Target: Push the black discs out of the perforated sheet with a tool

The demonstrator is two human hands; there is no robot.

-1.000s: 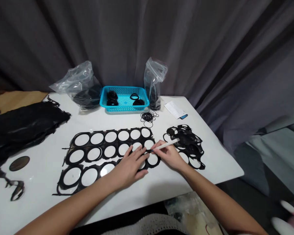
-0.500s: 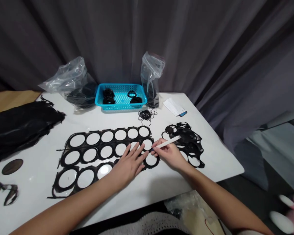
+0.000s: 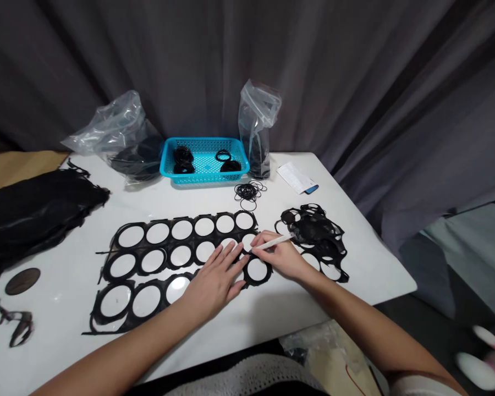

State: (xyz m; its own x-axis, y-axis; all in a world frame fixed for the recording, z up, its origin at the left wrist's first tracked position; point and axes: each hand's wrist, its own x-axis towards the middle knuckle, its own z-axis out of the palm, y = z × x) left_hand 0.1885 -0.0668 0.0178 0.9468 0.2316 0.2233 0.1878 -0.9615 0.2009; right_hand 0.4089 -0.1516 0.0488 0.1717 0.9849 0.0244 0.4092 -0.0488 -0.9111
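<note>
A black rubbery sheet (image 3: 171, 245) with rows of round holes lies flat on the white table. My left hand (image 3: 216, 269) rests on its right part, fingers spread and pressing it down. Pinched in my right hand (image 3: 282, 256) is a slim white pen-like tool (image 3: 277, 241), its dark tip low at the sheet between two holes near the right end. Whether it is a blade or a nib I cannot make out. Right of that hand lies a tangled pile of black holed scraps (image 3: 317, 234).
At the back stands a blue basket (image 3: 206, 179) holding black rings, between two clear plastic bags (image 3: 126, 137) (image 3: 258, 126). Loose thin black rings (image 3: 249, 191) lie before it. A white paper (image 3: 293, 177) is at the back right; black sheeting (image 3: 37, 212) and a dark disc (image 3: 22, 281) lie left.
The tool's tip has moved slightly left and down along the sheet, its handle now lower. My left hand stays on the sheet. The view has shifted a little.
</note>
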